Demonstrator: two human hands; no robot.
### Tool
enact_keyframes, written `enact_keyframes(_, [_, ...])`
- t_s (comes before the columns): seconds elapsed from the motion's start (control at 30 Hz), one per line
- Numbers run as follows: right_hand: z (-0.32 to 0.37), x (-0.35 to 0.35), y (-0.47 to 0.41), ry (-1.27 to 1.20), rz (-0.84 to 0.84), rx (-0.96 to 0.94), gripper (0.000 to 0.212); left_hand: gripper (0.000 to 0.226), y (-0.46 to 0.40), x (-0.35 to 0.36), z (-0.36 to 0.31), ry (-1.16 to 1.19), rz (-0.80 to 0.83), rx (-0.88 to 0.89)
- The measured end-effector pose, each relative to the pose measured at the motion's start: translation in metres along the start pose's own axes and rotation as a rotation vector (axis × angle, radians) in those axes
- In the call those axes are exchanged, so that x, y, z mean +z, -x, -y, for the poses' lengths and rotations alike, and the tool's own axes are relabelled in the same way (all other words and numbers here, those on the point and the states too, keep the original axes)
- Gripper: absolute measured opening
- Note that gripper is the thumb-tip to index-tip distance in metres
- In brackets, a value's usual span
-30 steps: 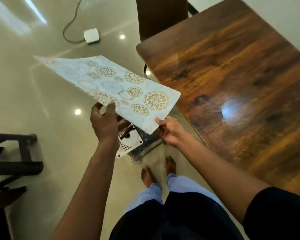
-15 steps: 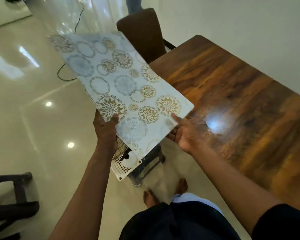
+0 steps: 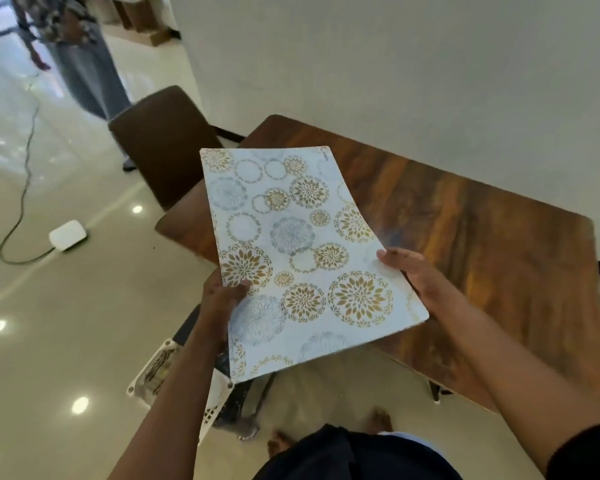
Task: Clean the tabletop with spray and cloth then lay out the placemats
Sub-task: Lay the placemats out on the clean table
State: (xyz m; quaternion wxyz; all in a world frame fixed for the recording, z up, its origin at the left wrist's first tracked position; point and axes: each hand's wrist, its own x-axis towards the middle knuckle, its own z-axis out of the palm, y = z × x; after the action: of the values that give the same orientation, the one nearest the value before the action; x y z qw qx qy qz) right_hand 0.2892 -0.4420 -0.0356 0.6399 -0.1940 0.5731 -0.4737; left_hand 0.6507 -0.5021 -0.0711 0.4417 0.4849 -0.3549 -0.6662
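A white placemat [image 3: 302, 258] printed with gold and grey flower circles hangs in the air over the near left corner of the brown wooden table [image 3: 482, 244]. My left hand [image 3: 222, 299] grips its left edge, thumb on top. My right hand [image 3: 416, 275] holds its right edge, thumb on the printed face and fingers underneath. The mat's far end tilts up over the tabletop. No spray bottle or cloth shows on the table.
A brown chair [image 3: 163, 143] stands at the table's far left end. A white perforated basket [image 3: 174, 386] sits on a dark stool below my left arm. A white box with a cable [image 3: 66, 234] lies on the floor. A person [image 3: 77, 53] stands at the back left.
Both hands have swung the placemat rightward from beside the table to over its corner, and it now lies flatter with its long side pointing away from me. The view has tilted up.
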Motion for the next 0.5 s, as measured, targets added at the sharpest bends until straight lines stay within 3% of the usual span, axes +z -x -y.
enact_keyframes(0.23, [0.019, -0.064, 0.008, 0.066, -0.34, -0.064, 0.025, 0.037, -0.02, 0.079, 0.009, -0.021, 0.194, -0.066])
enact_keyframes(0.5, [0.043, -0.148, 0.012, -0.008, -0.478, -0.14, 0.019, 0.036, -0.028, 0.177, 0.035, -0.046, 0.254, -0.139])
